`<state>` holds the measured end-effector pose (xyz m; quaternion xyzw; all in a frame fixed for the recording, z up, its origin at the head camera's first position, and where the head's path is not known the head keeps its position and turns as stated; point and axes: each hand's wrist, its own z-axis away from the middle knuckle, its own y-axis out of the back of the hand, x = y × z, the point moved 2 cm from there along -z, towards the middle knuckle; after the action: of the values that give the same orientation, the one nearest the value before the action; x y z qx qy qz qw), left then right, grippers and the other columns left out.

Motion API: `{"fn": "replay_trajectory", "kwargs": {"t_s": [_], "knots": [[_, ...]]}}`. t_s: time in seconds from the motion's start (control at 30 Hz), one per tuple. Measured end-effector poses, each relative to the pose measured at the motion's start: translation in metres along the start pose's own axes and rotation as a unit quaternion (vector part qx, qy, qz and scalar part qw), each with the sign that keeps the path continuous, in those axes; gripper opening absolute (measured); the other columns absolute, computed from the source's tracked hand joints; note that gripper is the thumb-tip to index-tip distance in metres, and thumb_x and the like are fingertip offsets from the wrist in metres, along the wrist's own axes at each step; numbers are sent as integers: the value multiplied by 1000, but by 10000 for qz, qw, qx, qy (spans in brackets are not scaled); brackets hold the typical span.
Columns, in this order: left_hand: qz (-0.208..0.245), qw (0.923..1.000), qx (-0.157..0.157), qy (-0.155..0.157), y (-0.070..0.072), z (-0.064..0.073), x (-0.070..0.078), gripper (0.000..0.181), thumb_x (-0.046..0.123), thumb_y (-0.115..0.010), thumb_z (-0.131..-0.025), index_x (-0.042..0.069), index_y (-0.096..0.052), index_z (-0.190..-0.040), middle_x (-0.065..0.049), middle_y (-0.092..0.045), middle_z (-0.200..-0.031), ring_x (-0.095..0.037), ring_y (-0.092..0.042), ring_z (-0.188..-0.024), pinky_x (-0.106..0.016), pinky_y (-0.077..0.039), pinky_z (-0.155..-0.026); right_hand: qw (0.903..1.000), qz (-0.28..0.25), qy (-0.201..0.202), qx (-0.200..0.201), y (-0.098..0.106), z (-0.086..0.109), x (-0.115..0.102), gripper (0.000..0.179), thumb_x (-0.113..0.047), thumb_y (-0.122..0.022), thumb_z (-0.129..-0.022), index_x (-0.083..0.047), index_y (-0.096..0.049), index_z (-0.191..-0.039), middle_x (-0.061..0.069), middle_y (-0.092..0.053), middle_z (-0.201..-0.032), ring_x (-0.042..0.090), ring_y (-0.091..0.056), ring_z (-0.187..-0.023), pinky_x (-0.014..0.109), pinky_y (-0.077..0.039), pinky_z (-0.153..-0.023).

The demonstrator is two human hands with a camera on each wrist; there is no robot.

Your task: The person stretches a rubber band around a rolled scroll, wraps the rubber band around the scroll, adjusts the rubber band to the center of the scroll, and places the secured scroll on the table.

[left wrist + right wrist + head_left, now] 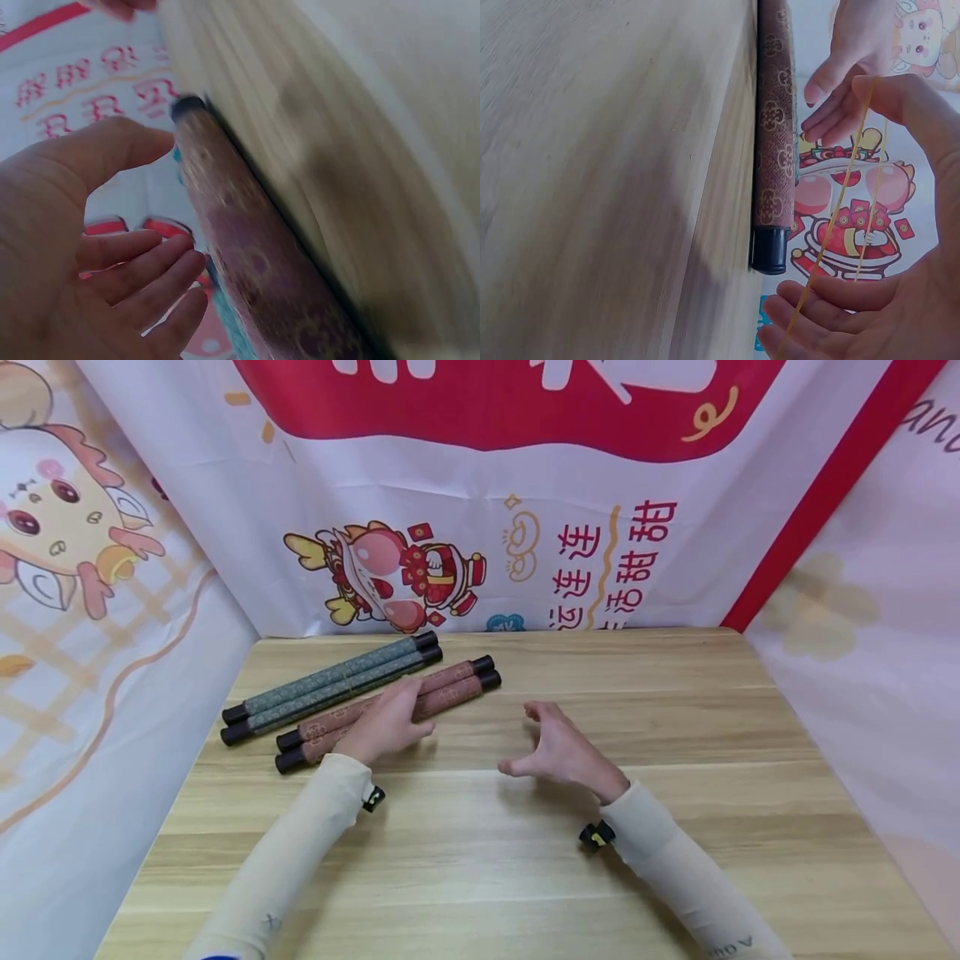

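Two dark-red patterned scrolls point(450, 693) with black end knobs lie side by side at the left of the table. Over their middle is my left hand point(386, 722), its fingers loosely spread and thumb apart; in the left wrist view it holds nothing, with a red scroll beside it. To the right of the scrolls, my right hand point(558, 747) hovers with thumb and fingers wide apart. A thin yellow rubber band point(838, 201) is stretched between its thumb and fingers in the right wrist view. Behind the red pair lie two blue-green scrolls point(330, 677), also black-ended.
The wooden table point(675, 693) meets a printed cloth backdrop point(465, 485) at its back edge. More printed cloth hangs on the left point(67, 652) and right sides. Small black devices are strapped at both wrists.
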<state>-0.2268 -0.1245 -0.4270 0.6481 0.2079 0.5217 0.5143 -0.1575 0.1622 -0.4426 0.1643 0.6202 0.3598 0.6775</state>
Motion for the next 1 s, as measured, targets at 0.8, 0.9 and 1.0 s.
{"fn": "replay_trajectory", "kwargs": {"t_s": [0.8, 0.9, 1.0], "knots": [[-371, 9986, -357, 114, -14, -43, -54, 108, 55, -86, -83, -2, -38, -160, -23, -44, -163, -42, -43, -151, -60, -39, -123, 9991, 401, -149, -15, 6, 5, 1, 110, -49, -92, -76, -4, -36, -160, 17, -47, -160, 37, -49, -147, 55, -42, -122], [-275, 9993, -239, 18, -16, -44, -58, 100, 53, -86, -84, 0, -43, -158, -22, -50, -159, -42, -49, -147, -60, -41, -120, 9992, 377, -157, 37, 7, 4, 2, 109, -49, -92, -77, -6, -36, -160, 16, -48, -160, 36, -49, -147, 56, -43, -121], [-264, 9995, -101, -117, -16, -44, -60, 91, 54, -86, -85, 3, -52, -152, -20, -61, -147, -40, -60, -135, -62, -49, -111, 9991, 374, -160, 111, 8, 2, 3, 108, -48, -92, -77, -8, -36, -161, 14, -49, -159, 35, -51, -146, 57, -44, -120]]}}
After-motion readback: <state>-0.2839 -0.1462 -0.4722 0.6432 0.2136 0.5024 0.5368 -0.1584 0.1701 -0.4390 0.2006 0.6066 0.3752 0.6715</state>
